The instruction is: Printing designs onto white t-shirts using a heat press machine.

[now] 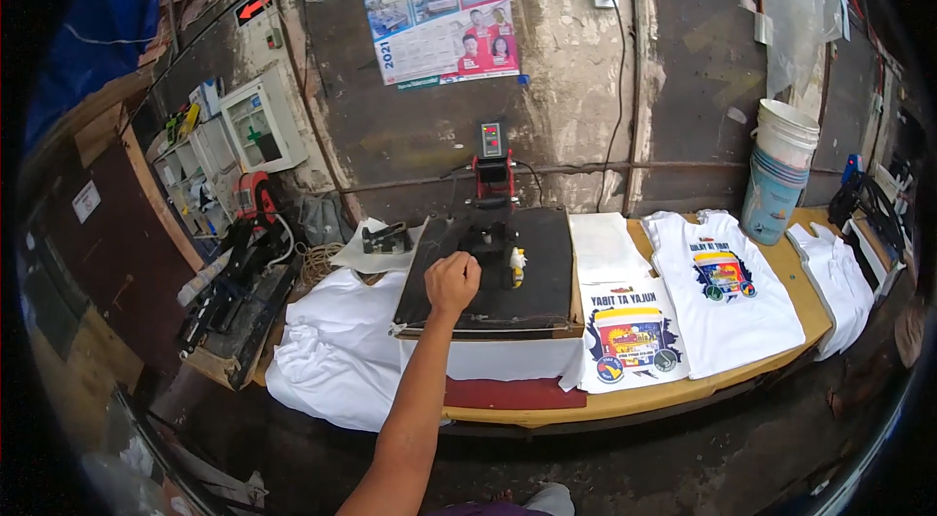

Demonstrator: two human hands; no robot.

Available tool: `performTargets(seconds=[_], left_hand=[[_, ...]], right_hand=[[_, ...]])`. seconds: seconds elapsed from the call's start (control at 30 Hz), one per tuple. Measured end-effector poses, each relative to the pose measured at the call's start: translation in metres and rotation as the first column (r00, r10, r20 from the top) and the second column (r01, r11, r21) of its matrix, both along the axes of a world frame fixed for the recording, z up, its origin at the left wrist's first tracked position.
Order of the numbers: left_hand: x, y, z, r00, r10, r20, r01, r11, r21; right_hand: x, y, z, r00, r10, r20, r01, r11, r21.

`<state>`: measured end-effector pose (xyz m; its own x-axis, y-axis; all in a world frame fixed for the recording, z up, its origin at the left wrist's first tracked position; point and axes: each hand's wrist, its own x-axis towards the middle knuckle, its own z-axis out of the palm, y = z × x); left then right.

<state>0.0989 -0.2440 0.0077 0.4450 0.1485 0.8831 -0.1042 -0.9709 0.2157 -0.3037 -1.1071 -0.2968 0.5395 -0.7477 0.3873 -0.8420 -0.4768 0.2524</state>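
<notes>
A forearm [405, 428], cut off below, ends in the left hand [453, 283], curled into a fist over the black press [496, 274] on the table [547, 413], any hold hidden, the right hand out of view.

Small T-shirt print wkshop. Shown by: black heat press [549, 257] w/ ctrl box [491, 138] behind it, on a yellow table [547, 414]; white cloth [335, 352] heaped to its L, then to its R a mirror-img print sheet [634, 340] & a printed tee [753, 326]. Rough stained wall [556, 57], first-aid cab [262, 130] & stacked buckets [774, 189] also fit a wkshop.
</notes>
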Motion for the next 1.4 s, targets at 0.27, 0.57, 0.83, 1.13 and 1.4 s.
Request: performTargets(seconds=[0.27,0.57,0.83,1.13,1.4], left_hand=[[0.000,0.000,0.000,1.000,0.001,-0.019,-0.001,1.000,0.006],[0.001,0.002,-0.001,0.999,0.005,-0.032,-0.005,1.000,0.002],[0.004,0.007,-0.008,0.999,-0.048,-0.013,0.048,0.999,-0.009],[0.014,0.026,-0.023,0.994,-0.082,-0.068,0.081,0.997,-0.011],[0.016,0.028,-0.028,0.994,-0.036,-0.102,0.029,0.997,-0.065]], right_hand=[[0.006,-0.001,-0.013,0.979,-0.175,0.104,0.180,0.983,-0.033],[0.006,0.012,0.012,0.978,-0.209,-0.024,0.210,0.976,0.062],[0.027,0.028,0.025,0.911,-0.413,0.015,0.393,0.877,0.277],[0.032,0.049,0.041,0.926,-0.370,0.078,0.343,0.909,0.235],[0.041,0.065,0.061,0.907,-0.417,0.062,0.393,0.889,0.234]])
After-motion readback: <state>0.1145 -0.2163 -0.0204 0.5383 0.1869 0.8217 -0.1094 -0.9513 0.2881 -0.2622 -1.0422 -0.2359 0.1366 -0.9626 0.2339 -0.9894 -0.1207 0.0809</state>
